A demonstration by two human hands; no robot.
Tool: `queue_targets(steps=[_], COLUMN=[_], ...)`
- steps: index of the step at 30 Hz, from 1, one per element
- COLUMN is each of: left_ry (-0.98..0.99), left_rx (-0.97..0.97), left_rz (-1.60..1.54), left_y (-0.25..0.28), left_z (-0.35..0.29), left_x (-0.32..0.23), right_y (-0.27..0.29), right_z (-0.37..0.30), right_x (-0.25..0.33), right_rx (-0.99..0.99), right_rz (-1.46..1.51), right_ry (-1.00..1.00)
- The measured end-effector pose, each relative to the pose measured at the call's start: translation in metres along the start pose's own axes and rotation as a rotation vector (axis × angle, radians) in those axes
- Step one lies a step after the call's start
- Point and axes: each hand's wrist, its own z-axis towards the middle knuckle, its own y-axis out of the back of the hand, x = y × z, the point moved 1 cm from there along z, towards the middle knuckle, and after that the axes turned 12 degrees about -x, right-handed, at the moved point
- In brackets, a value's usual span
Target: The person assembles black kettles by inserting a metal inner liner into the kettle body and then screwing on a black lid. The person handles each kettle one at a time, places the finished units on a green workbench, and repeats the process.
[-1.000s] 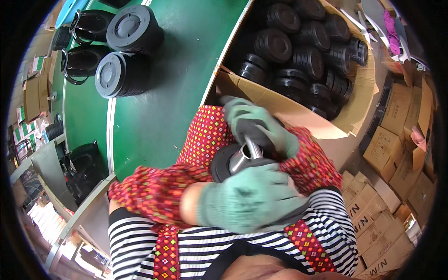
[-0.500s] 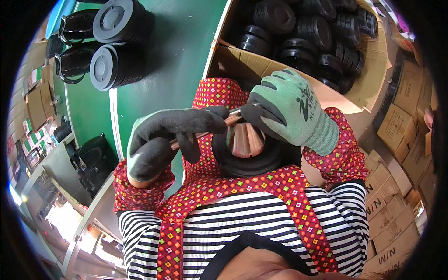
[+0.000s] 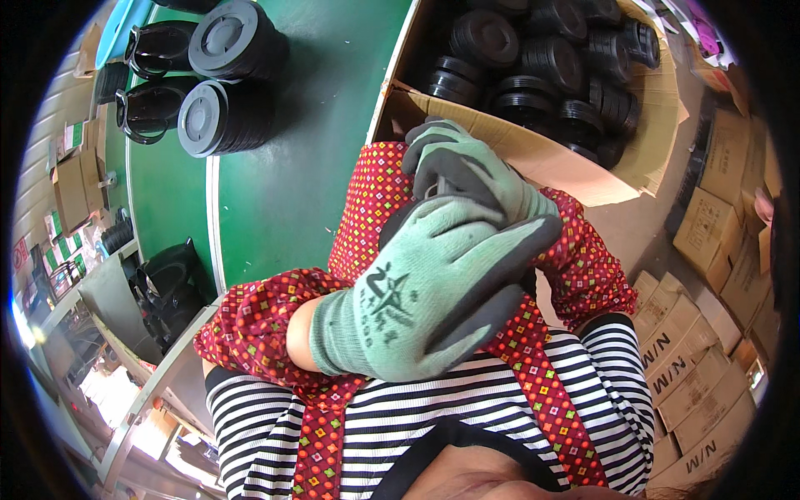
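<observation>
My left hand [image 3: 417, 304], in a green glove with a dark palm, reaches across in front of my chest with its back up. Its fingers bend over my right hand [image 3: 471, 167], and whatever lies under them is hidden. My right hand, gloved alike, is closed, its fingers curled round a grey metallic bit, the end of a shiny metal rod [image 3: 437, 188]. Most of the rod is covered. A dark edge [image 3: 397, 223] of the round black piece on my lap shows beside my left hand; its shiny middle is hidden.
Stacks of black round lids [image 3: 204, 118] and black jugs [image 3: 154, 108] stand on the green table [image 3: 258, 196] at far left. An open cardboard box [image 3: 533, 154] of black round parts sits at far right. Brown cartons [image 3: 708, 229] line the right side.
My left hand has turned from palm-up to back-up and swung right over my right hand. My right hand has shifted left. The shiny rod and round piece are now mostly covered.
</observation>
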Motion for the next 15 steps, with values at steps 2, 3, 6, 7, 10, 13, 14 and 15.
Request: queue_targets(steps=[2, 3, 6, 7, 10, 13, 14, 15], left_ry=[0.102, 0.162, 0.351, 0.322, 0.172, 0.199, 0.258, 0.316], left_rx=[0.039, 0.054, 0.113, 0.124, 0.188, 0.154, 0.161, 0.169], left_rz=[-0.122, -0.185, -0.258, -0.130, 0.461, 0.696, 0.671, 0.647], left_y=[0.012, 0.019, 0.035, 0.033, 0.008, -0.003, 0.001, 0.005], left_z=[-0.009, -0.016, 0.005, 0.015, 0.032, 0.016, 0.014, 0.013], left_x=[0.001, 0.002, -0.019, -0.030, -0.033, -0.028, -0.020, -0.014], right_y=[-0.001, -0.002, -0.008, -0.008, -0.021, -0.021, -0.023, -0.021], right_z=[-0.017, -0.018, -0.015, -0.009, -0.006, 0.001, -0.003, -0.001], right_x=[0.000, 0.004, 0.009, 0.008, -0.005, 0.022, 0.024, 0.027], right_rx=[-0.010, -0.027, -0.093, -0.070, -0.044, -0.128, -0.188, -0.211], right_rz=[-0.090, -0.075, 0.066, -0.103, -0.270, -0.187, -0.199, -0.248], right_ry=[-0.158, -0.210, -0.373, -0.141, 0.002, -0.087, -0.140, -0.141])
